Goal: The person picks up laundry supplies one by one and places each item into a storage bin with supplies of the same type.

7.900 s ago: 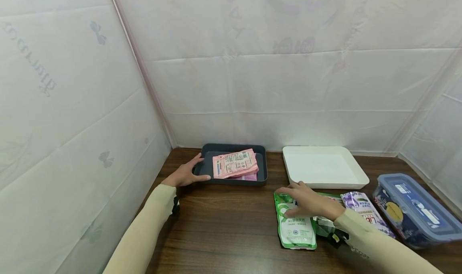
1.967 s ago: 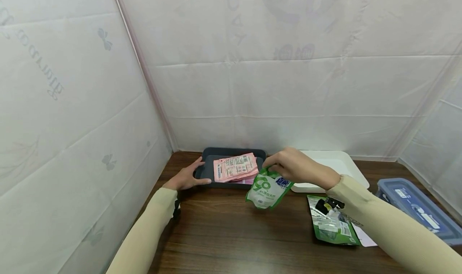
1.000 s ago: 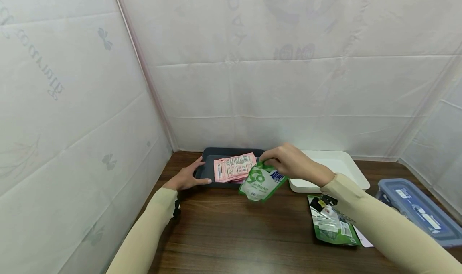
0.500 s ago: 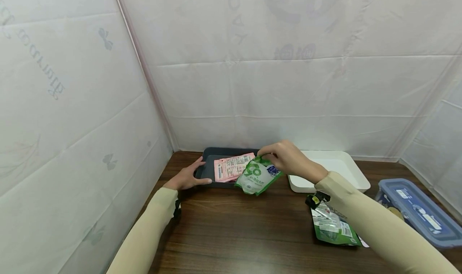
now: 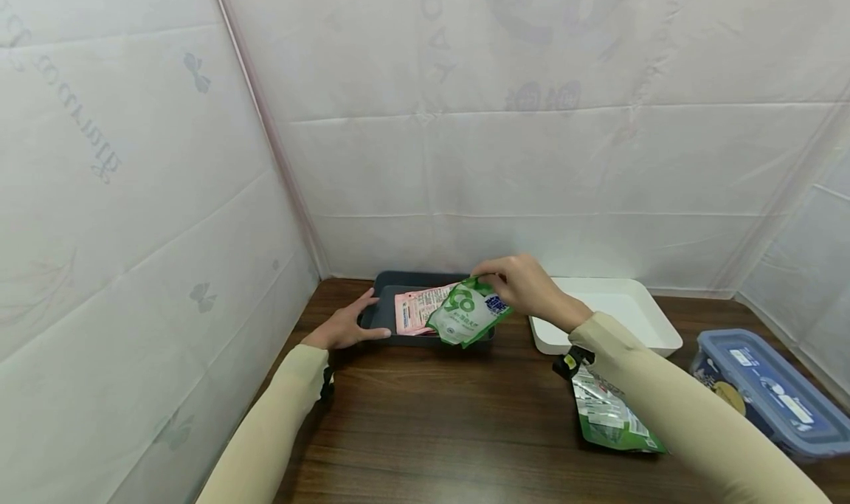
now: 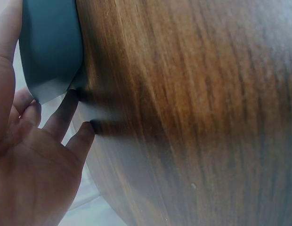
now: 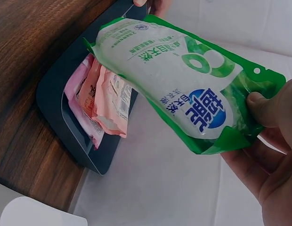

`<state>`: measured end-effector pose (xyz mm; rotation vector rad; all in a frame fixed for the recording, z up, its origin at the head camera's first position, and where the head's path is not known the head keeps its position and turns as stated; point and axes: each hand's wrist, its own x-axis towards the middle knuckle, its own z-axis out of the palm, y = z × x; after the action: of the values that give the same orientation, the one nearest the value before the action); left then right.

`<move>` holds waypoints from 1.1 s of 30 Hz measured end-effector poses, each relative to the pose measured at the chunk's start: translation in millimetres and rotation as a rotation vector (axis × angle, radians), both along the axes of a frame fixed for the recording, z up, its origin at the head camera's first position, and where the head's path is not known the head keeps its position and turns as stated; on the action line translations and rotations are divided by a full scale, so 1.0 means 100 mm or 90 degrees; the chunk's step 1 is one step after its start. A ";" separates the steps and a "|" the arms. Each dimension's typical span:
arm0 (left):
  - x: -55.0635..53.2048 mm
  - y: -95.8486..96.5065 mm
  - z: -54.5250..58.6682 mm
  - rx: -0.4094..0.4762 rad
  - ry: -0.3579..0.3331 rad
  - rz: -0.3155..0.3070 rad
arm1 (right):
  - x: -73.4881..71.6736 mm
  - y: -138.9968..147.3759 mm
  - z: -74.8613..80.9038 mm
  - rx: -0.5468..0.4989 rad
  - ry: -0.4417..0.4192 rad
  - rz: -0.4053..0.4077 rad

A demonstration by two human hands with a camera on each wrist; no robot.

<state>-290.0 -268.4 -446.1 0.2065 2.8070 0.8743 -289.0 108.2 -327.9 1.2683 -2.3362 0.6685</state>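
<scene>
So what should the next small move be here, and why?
Probably lower the green-and-white pouch onto the pink packets: the right hand pinches it by one end, raised above the dark tray where they lie, and the left hand touches the tray's left end.

We log a screened-off booth, room type unclear: pale printed sheeting stands along the wood-grain surface's far and left edges.
</scene>
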 end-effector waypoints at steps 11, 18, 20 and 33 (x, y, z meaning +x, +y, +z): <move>0.00 0.00 0.00 -0.001 -0.001 0.002 | -0.09 -0.06 -0.05 -0.046 0.015 0.009; -0.01 0.02 0.01 -0.003 0.000 0.003 | -0.13 -0.07 -0.07 -0.064 0.026 0.012; -0.01 0.02 0.00 -0.007 0.001 -0.001 | -0.14 -0.08 -0.08 -0.067 0.029 0.012; -0.01 0.02 -0.02 -0.006 0.008 -0.012 | -0.21 -0.12 -0.15 -0.081 0.024 -0.015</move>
<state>-291.5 -266.4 -447.9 0.2370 2.8146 0.8594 -310.1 96.6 -342.8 1.1867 -2.2363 0.7648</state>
